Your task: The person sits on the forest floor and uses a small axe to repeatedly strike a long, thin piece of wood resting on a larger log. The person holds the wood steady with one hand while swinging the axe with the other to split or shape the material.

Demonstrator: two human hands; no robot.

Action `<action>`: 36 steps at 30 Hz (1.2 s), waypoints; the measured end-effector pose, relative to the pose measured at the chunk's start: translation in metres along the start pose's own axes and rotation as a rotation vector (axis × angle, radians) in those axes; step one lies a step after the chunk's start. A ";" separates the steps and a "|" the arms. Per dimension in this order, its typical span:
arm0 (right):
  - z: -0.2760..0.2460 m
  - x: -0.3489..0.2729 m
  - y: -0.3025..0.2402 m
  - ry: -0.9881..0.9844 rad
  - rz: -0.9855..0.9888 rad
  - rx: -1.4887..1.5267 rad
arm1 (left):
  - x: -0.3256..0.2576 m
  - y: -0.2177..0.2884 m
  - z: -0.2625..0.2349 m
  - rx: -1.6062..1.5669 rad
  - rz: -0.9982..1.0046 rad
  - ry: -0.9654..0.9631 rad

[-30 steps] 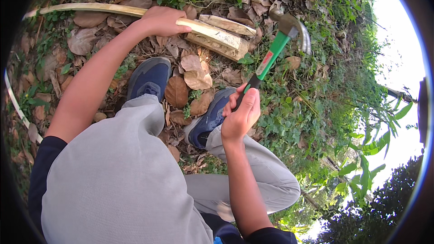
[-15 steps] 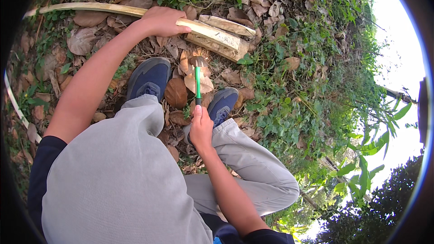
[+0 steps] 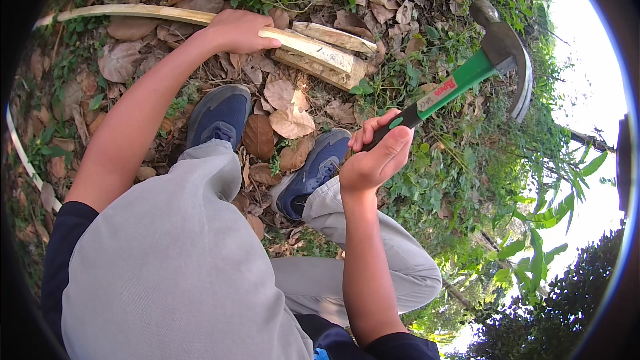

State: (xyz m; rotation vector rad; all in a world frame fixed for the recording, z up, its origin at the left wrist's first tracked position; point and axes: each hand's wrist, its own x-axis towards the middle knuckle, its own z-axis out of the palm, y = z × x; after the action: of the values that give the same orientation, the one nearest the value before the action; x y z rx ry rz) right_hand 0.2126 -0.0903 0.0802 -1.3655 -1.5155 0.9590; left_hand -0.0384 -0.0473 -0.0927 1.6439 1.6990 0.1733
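My left hand (image 3: 241, 31) is closed over a long pale wooden strip (image 3: 313, 49), which runs out past it to the far left. The strip's right end lies on a short wooden block (image 3: 319, 70), with another split piece of wood (image 3: 335, 37) alongside on the far side. In my right hand (image 3: 379, 157) is a claw hammer (image 3: 460, 81), gripped by its black and green handle. Its metal head is raised up and to the right, well apart from the wood, with the claw facing right.
Dry brown leaves (image 3: 292, 121) and green creeping plants (image 3: 427, 160) cover the ground. My blue shoes (image 3: 223, 117) are planted just nearer than the wood. Another pale strip (image 3: 25, 153) curves along the left rim. Leafy shrubs (image 3: 533, 260) stand at the right.
My right hand has swung the hammer from low between my shoes up and to the right. My left hand and the wooden strip have stayed in place.
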 end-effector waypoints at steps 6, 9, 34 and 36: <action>-0.020 -0.045 0.073 -0.349 0.430 -0.565 | -0.001 0.006 -0.005 0.009 0.005 -0.014; -0.030 -0.089 0.092 -0.399 0.487 -0.698 | -0.001 0.004 -0.004 -0.002 -0.015 -0.029; -0.027 -0.072 0.096 -0.338 0.709 -0.310 | 0.001 0.006 0.000 0.014 -0.002 -0.004; -0.025 -0.086 0.080 -0.272 0.893 -0.297 | 0.000 0.006 0.000 0.006 -0.002 0.000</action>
State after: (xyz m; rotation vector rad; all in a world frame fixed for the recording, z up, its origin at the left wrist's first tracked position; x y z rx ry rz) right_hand 0.2656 -0.1672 0.0048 -2.2883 -1.2493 1.5404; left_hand -0.0338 -0.0458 -0.0893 1.6463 1.7023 0.1677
